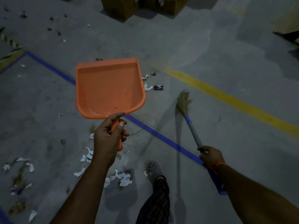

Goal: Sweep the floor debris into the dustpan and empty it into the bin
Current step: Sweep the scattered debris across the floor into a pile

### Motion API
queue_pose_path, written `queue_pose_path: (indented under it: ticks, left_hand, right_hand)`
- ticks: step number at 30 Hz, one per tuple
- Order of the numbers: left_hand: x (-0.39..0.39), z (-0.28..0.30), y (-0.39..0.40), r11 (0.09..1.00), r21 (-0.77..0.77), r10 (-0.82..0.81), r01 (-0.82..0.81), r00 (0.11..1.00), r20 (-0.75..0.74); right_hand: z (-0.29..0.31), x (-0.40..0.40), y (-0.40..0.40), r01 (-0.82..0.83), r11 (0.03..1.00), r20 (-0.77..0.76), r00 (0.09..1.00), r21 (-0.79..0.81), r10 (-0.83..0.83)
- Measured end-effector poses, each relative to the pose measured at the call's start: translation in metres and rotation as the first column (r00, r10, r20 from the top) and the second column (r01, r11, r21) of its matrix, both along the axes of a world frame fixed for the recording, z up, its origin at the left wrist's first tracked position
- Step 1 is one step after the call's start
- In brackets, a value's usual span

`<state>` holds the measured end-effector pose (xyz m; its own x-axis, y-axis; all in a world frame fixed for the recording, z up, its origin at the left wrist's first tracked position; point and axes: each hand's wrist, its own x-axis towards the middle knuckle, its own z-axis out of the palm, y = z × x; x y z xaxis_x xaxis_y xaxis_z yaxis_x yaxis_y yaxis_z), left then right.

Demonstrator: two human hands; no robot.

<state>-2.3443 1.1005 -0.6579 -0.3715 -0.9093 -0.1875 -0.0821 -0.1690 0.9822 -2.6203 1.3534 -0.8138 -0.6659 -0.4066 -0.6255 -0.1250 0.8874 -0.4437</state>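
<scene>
The concrete floor (210, 46) fills the view, crossed by a blue line (161, 133) and a yellow line (226, 97), with cardboard boxes (119, 5) at the far edge. No bin shows anywhere in view.

The orange dustpan (108, 88) is held up off the floor, its tray nearly bare but for a few specks, open lip pointing away from the person. The left hand (108, 139) has its fingers and thumb wrapped round the dustpan's handle, arm stretched forward.

The broom (189, 120) slants from the right hand (212, 156), which grips the upper handle, forward and left to the bristles (183, 101) near the floor. Its long axis runs toward the small cluster of scraps (148, 86) and a dark wrapper (158, 87) lying just beside the dustpan's right edge as seen, so the right hand's tool is the nearer one to that debris.

The biggest litter is the torn white paper (124, 178) near the person's grey shoe (152, 167), below and behind the dustpan, with more paper and dry leaves (19, 177) further left.

Sweeping seems barely begun: the pan would need lowering to the floor with its lip facing whichever pile the broom drives.
</scene>
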Motion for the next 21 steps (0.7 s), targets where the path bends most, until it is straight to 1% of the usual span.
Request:
queue_pose_path:
  ticks: [4,7,9,11,13,15,16,19,21]
  left_hand:
    - [-0.004,-0.011,-0.035,0.997,0.016,0.073,-0.073,0.997,0.011]
    - [0.000,-0.017,-0.056,0.991,0.033,0.130,-0.130,0.991,0.016]
    - [0.005,-0.018,-0.067,0.986,0.032,0.165,-0.166,0.986,0.030]
    - [0.010,-0.018,-0.078,0.978,0.034,0.204,-0.206,0.978,0.040]
    - [0.016,-0.017,-0.087,0.966,0.036,0.254,-0.255,0.966,0.049]
    - [0.022,-0.013,-0.092,0.952,0.039,0.301,-0.302,0.953,0.040]
    - [0.024,-0.011,-0.094,0.946,0.043,0.319,-0.320,0.947,0.033]
    - [0.028,-0.004,-0.099,0.935,0.045,0.352,-0.353,0.936,0.026]
    - [0.027,0.000,-0.103,0.929,0.047,0.365,-0.366,0.930,0.029]
  right_hand:
    - [-0.016,-0.009,-0.086,-0.181,0.983,0.019,0.983,-0.027,0.181]
    - [-0.021,-0.008,-0.143,-0.391,0.920,0.008,0.920,-0.003,0.391]
    - [-0.026,-0.002,-0.174,-0.538,0.843,0.002,0.843,0.006,0.538]
    - [-0.032,0.006,-0.201,-0.687,0.726,-0.007,0.726,0.009,0.687]
    - [-0.036,0.016,-0.224,-0.791,0.612,0.008,0.612,-0.008,0.791]
    - [-0.035,0.026,-0.242,-0.849,0.528,0.027,0.527,-0.023,0.849]
    - [-0.032,0.030,-0.248,-0.855,0.518,0.048,0.516,-0.038,0.855]
    - [-0.024,0.033,-0.257,-0.835,0.532,0.078,0.526,-0.138,0.847]
    - [-0.022,0.026,-0.258,-0.818,0.549,0.070,0.546,-0.170,0.835]
